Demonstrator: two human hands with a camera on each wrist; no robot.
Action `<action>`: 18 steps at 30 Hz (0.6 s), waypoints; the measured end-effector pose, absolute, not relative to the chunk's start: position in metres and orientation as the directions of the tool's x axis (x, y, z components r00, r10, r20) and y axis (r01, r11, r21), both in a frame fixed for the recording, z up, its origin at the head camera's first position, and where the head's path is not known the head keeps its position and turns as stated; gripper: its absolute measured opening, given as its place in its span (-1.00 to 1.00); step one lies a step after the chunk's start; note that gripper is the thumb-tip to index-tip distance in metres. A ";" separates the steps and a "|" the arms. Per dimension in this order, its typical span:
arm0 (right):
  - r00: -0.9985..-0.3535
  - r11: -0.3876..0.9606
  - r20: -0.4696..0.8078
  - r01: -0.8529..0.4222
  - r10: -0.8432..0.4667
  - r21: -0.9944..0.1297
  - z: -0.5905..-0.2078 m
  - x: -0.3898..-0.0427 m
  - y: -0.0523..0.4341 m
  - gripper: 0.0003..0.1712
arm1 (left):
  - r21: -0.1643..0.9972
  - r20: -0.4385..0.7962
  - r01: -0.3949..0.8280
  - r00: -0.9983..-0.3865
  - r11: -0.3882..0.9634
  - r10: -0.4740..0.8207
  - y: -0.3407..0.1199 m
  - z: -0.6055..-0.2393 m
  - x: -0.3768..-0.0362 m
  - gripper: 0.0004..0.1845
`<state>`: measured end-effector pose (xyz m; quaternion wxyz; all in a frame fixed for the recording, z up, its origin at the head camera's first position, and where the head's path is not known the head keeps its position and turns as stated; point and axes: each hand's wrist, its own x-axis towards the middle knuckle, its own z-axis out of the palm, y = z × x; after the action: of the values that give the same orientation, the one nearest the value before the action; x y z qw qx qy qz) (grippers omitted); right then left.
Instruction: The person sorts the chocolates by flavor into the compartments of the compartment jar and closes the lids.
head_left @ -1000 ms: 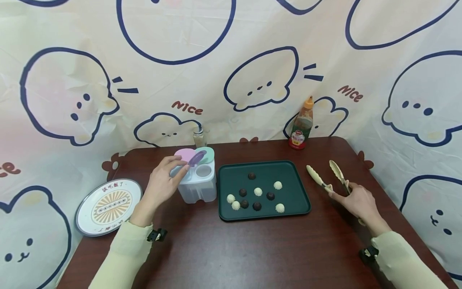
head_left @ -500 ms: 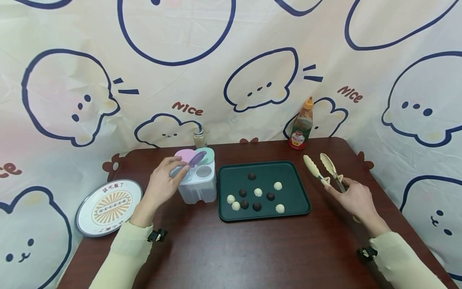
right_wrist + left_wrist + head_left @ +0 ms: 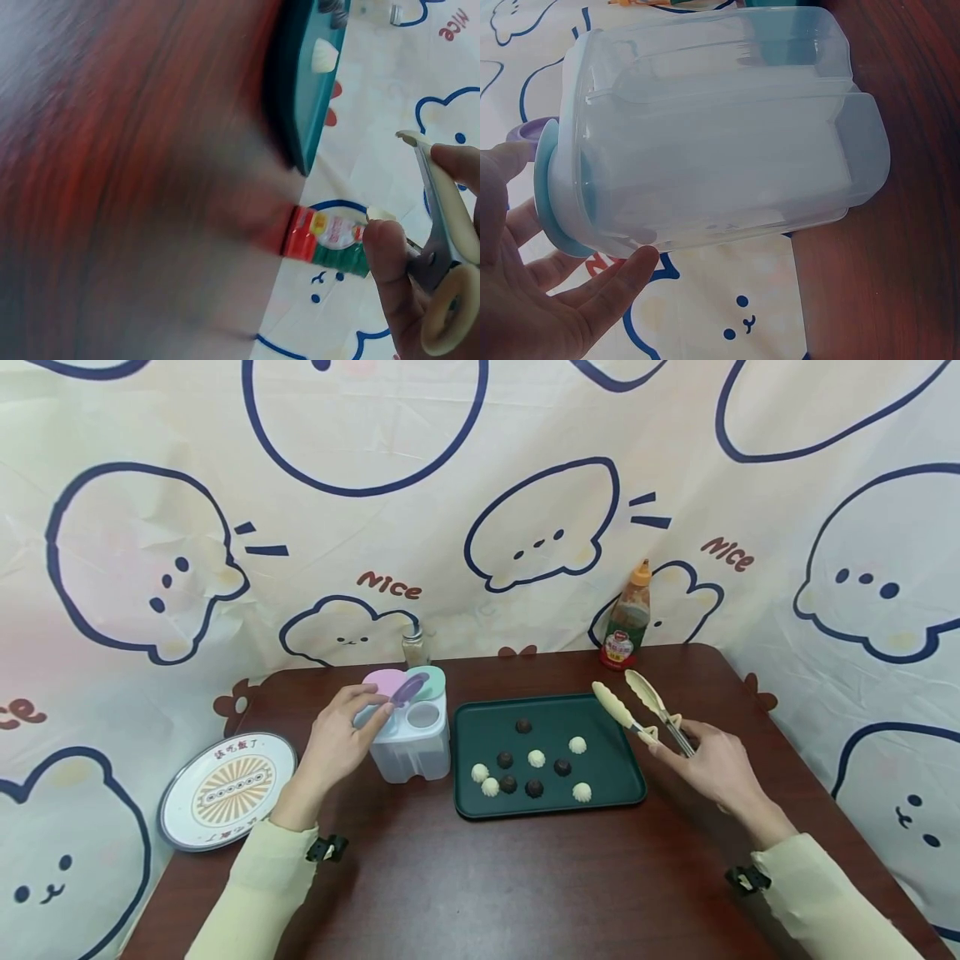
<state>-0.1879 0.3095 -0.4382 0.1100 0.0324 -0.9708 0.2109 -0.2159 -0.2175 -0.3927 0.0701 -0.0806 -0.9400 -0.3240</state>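
In the head view my left hand (image 3: 341, 732) pinches a raised purple lid (image 3: 409, 689) on a clear plastic box (image 3: 411, 756) with several compartments. Pink and green lids lie on its other compartments, and the one under the purple lid is uncovered. The left wrist view has the thumb at the purple lid (image 3: 529, 129) and the fingers along the box's top and side. My right hand (image 3: 716, 766) holds cream-tipped metal tongs (image 3: 615, 704), arms apart, over the right edge of a dark green tray (image 3: 480, 727). Several dark chocolates (image 3: 522, 725) and white ones (image 3: 536, 758) sit on that tray.
A sauce bottle (image 3: 627, 622) with an orange cap stands at the table's back edge, beyond the tongs. Behind the box is a small glass shaker (image 3: 415, 649). A patterned white plate (image 3: 180, 802) lies left of my left arm. A printed cloth hangs behind the table.
My right hand has carried the tongs left and slightly up, from beside the tray to above its right edge. The left hand stays at the purple lid.
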 end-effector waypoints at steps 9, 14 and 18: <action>-0.978 0.900 0.197 -0.149 -0.073 -0.409 -0.432 -0.192 0.291 -0.15 | 0.600 0.176 0.192 -0.979 0.776 0.107 -0.218 -0.393 -0.217 -0.37; -0.976 0.887 0.188 -0.184 -0.112 -0.423 -0.434 -0.196 0.282 -0.16 | 0.601 0.169 0.189 -0.980 0.777 0.107 -0.217 -0.392 -0.217 -0.36; -0.970 0.879 0.192 -0.217 -0.146 -0.424 -0.436 -0.200 0.275 -0.18 | 0.601 0.173 0.192 -0.979 0.776 0.108 -0.217 -0.393 -0.217 -0.36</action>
<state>-0.1996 0.2752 -0.4356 0.0774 0.0940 -0.9662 0.2271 -0.2166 -0.2171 -0.3926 0.0644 -0.0799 -0.9400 -0.3252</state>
